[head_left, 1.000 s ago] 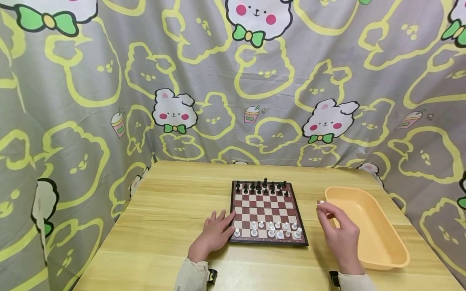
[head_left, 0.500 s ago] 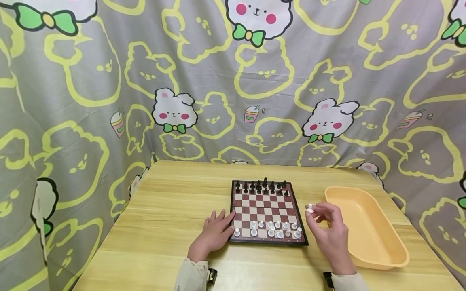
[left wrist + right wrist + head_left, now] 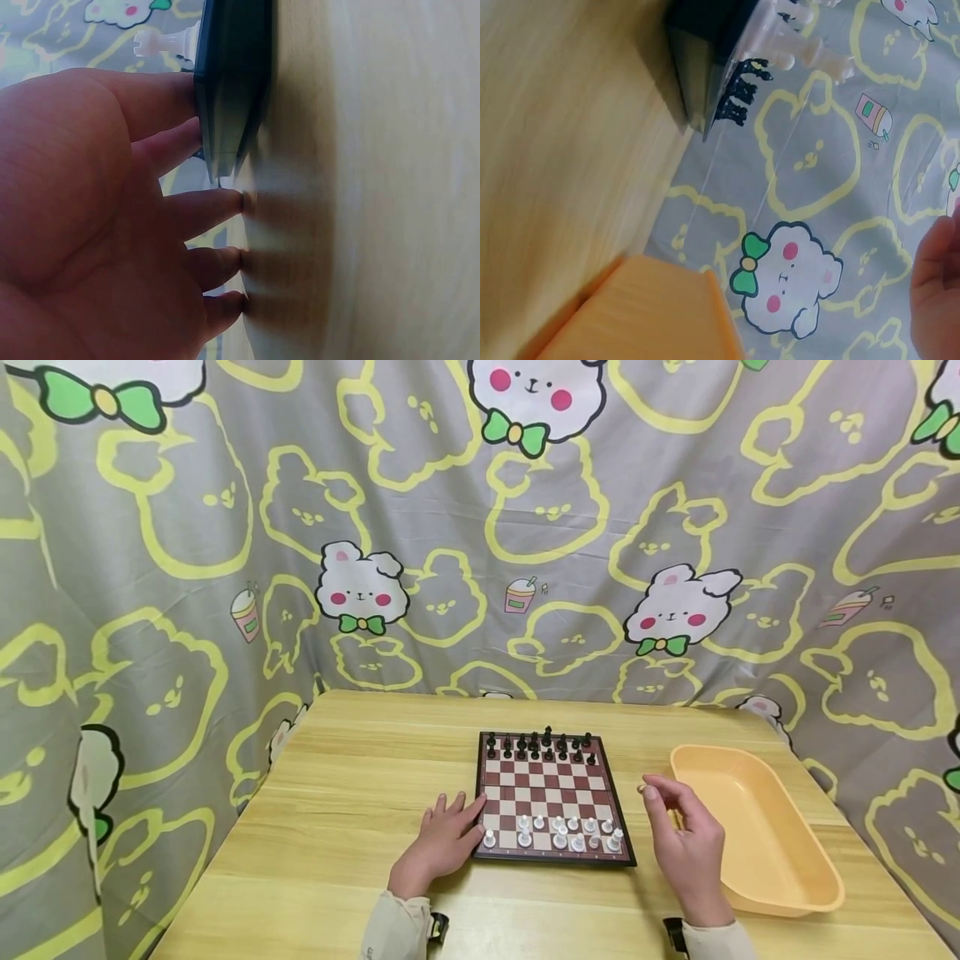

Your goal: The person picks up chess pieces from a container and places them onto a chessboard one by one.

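A chessboard [image 3: 531, 792] with a dark frame lies flat on the table, black chess pieces [image 3: 521, 752] in two rows at the far side and white ones [image 3: 560, 838] near the front edge. My left hand [image 3: 437, 837] rests at the board's left edge; in the left wrist view its thumb and index finger touch the frame, while the other fingertips rest on the wood. Right of the board, my right hand [image 3: 688, 843] is raised with thumb and fingers pinched around a white chess piece, now mostly hidden behind them. Only part of that hand shows in the right wrist view.
A yellow-orange plastic tray [image 3: 780, 777] stands on the table to the right, partly behind my right hand. A grey curtain [image 3: 450, 510] with cartoon animals hangs beyond the wooden table [image 3: 360, 752] and along its sides.
My right hand moved left from the tray's edge toward the board with the white chess piece, then slightly back right, turning so the piece is hidden. The left hand stayed in place.
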